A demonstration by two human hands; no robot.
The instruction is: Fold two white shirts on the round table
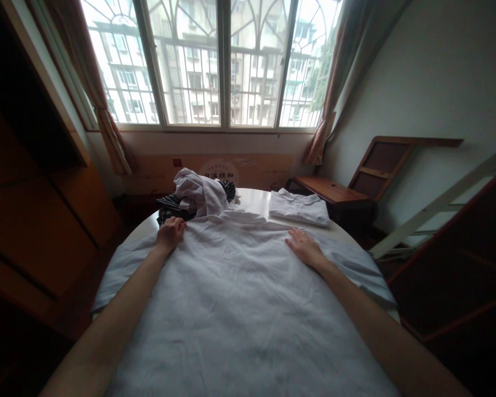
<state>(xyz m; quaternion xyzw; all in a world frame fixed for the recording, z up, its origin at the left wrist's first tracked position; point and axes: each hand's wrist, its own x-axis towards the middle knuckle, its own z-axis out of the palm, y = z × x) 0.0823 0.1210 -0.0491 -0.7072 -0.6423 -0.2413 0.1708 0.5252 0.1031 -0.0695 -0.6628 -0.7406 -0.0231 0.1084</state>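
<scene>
A white long-sleeved shirt (235,286) lies spread over a round white table (254,197), its collar end at the far side and its body towards me. The sleeves reach out to the left and right table edges. At the shirt's far left shoulder, my left hand (171,234) is closed, fingers curled on the cloth. My right hand (305,246) rests on the opposite shoulder with its fingers stretched out and lying on the fabric.
Behind my left hand sits a crumpled heap of pale cloth (202,190) over black striped cloth (171,205). A folded white shirt (298,207) lies at the back right of the table. Beyond stand a wooden bench (328,188), a leaning ladder (438,212) and a barred window.
</scene>
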